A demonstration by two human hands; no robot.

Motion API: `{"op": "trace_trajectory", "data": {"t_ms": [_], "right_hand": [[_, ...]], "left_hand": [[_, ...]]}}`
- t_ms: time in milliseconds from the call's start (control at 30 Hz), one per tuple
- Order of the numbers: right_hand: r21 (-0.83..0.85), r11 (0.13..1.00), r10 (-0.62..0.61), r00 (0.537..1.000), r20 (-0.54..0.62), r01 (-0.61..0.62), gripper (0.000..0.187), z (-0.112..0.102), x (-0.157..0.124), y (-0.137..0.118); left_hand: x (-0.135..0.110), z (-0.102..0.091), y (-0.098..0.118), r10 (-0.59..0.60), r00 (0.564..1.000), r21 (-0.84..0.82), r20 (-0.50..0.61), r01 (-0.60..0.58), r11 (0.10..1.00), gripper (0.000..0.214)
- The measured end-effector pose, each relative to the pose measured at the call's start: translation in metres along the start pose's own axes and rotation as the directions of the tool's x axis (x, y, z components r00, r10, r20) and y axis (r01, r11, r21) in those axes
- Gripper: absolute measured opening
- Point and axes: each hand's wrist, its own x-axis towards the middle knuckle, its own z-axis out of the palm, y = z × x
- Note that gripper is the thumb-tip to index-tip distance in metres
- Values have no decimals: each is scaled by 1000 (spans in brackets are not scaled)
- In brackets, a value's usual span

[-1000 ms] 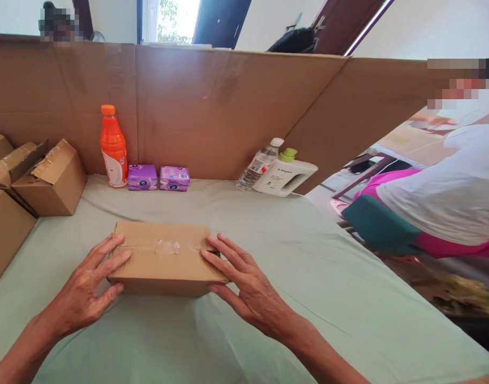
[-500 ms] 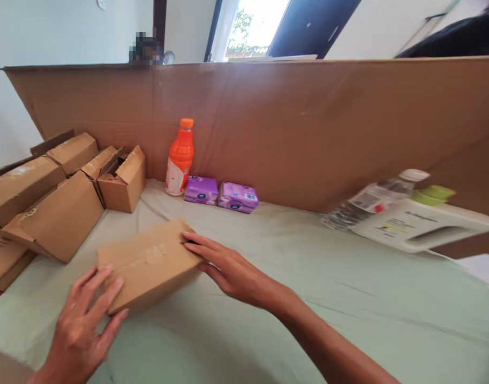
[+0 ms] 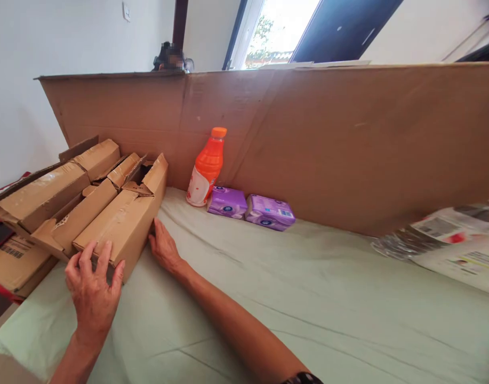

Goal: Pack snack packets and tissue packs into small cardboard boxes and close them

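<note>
A closed brown cardboard box [image 3: 118,221] rests on the cloth, lined up against the right side of other boxes. My left hand [image 3: 94,285] grips its near end, fingertips on the top edge and thumb at the corner. Against its right side presses my right hand [image 3: 165,248], with some fingertips hidden behind the box edge. Directly left is an opened long box [image 3: 78,210]. A small box with raised flaps [image 3: 158,173] touches the far end.
More cardboard boxes [image 3: 48,189] crowd the left. An orange bottle [image 3: 210,160] and two purple packs [image 3: 228,202] stand by the tall cardboard wall [image 3: 308,149]. A clear plastic bottle [image 3: 420,234] and a white container [image 3: 468,266] lie right on the green cloth [image 3: 308,298].
Both hands have moved the cardboard box left and away from me, from the open cloth to beside the other boxes. It has turned to line up with them. The view has shifted left.
</note>
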Motion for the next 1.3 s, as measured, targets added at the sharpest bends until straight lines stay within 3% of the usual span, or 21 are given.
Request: {"op": "trace_trajectory", "data": {"t_ms": [133, 233, 400, 900, 1300], "right_hand": [[-73, 996, -46, 992, 118, 55, 53, 5, -41, 1], [-120, 988, -73, 984, 163, 93, 49, 5, -69, -4], [-168, 976, -108, 976, 188, 140, 51, 4, -100, -7], [-167, 979, -81, 978, 195, 114, 50, -3, -107, -11], [-109, 984, -118, 977, 177, 139, 46, -4, -112, 0]], "left_hand": [[-25, 13, -1, -183, 983, -222, 20, 183, 958, 83], [-56, 29, -1, -317, 947, -280, 52, 318, 906, 98], [-91, 53, 0, -363, 919, -259, 151, 392, 883, 87], [-92, 58, -1, -421, 891, -260, 171, 453, 853, 61], [-96, 48, 4, -440, 883, -307, 162, 469, 828, 75]]}}
